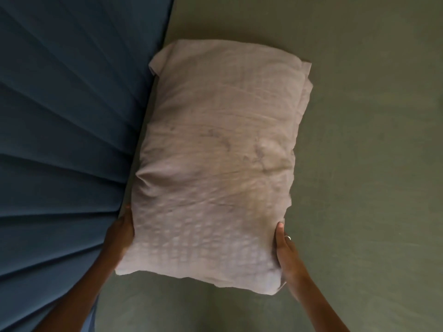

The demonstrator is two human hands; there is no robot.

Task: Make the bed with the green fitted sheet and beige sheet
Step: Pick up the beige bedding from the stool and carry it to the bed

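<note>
At far left we see a blue pleated headboard (60,130). Our left hand (121,238) grips the near left edge of a pale pillow (215,164), which lies on the green fitted sheet (359,164) against the headboard. Our right hand (286,255), wearing a ring (287,237), grips its near right edge.

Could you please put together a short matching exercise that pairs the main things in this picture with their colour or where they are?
Column one:
1. pillow
2. fitted sheet
3. pleated fabric
4. ring

Column two:
A. dark blue, along the left of the picture
B. on a finger of the right hand
C. green, spread flat beneath everything
D. pale beige, held at both sides of its near end

Pairs: 1-D, 2-C, 3-A, 4-B
</note>
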